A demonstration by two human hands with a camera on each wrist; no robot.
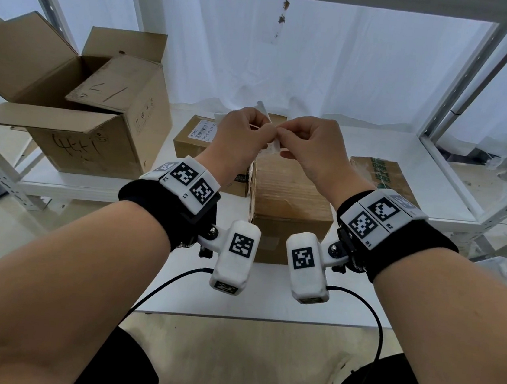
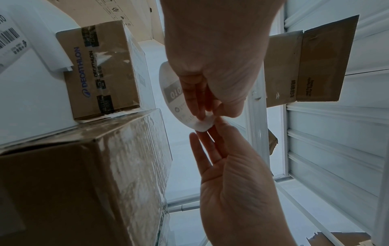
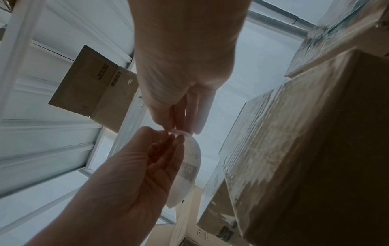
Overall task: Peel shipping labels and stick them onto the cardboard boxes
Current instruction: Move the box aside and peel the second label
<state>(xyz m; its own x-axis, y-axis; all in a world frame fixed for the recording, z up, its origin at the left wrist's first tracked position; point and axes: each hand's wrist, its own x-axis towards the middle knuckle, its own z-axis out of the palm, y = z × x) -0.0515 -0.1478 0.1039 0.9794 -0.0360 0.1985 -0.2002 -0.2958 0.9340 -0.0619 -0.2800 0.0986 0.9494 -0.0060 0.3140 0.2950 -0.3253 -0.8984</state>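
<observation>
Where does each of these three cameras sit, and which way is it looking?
Head: worn on the head, looking forward and down at the left hand, right hand, both forearms and the tape-wrapped brown cardboard box.
Left wrist: under the left wrist, looking up along the left hand at the curled white shipping label.
Right wrist: under the right wrist, looking up along the right hand.
Both wrist views share both hands pinching the label.

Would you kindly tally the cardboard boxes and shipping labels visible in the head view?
Cardboard boxes: 4 (open box, small box, taped box, green-printed box)
Shipping labels: 2 (held label, pinched by left hand and right hand; stuck label)
Total: 6
</observation>
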